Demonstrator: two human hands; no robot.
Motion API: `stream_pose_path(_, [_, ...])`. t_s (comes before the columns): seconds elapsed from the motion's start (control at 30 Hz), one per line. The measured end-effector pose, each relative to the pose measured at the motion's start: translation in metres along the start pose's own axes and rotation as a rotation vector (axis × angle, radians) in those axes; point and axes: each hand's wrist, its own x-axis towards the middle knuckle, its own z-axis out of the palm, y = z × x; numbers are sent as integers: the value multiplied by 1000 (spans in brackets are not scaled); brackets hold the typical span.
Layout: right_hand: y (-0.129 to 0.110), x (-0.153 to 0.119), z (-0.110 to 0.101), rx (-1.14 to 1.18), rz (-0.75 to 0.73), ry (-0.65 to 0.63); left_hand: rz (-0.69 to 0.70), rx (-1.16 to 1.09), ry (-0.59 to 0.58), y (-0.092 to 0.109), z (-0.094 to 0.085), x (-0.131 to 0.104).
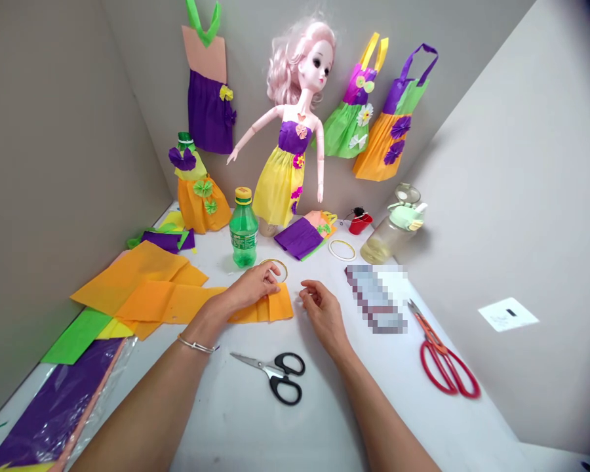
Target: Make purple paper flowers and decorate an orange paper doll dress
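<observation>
A long orange fabric strip lies across the table, its right end folded into narrow pleats. My left hand rests on that end, its curled fingers closed at the upper edge of the pleats. Just beyond the fingers lies a tape roll, partly covered by the hand. My right hand hovers a little right of the strip's end, fingers bent, with thumb and forefinger apart and nothing visible between them. Nearer to me, between the forearms, are black-handled scissors with blades slightly parted.
A green bottle and a dressed doll stand behind. Red-handled scissors, a blurred flat object and a drinking bottle are at right. Another tape roll lies farther back. Purple fabric in plastic lies left.
</observation>
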Motion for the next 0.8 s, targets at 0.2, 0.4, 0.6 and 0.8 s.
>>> stream_pose_path(0.2, [-2,-2,1,-26,-22,-24,-38,46,-23,4,-10,-2])
stream_pose_path(0.4, [-4,-4,4,-105,-42,-48,-49,143,-14,-2,-14,-1])
stream_pose_path(0.6, [-7,-11,11,-261,-102,-84,-25,212,-28,-8,-11,0])
stream_pose_path(0.8, [-5,-13,12,-431,-190,-103,-8,265,-21,-11,-7,0])
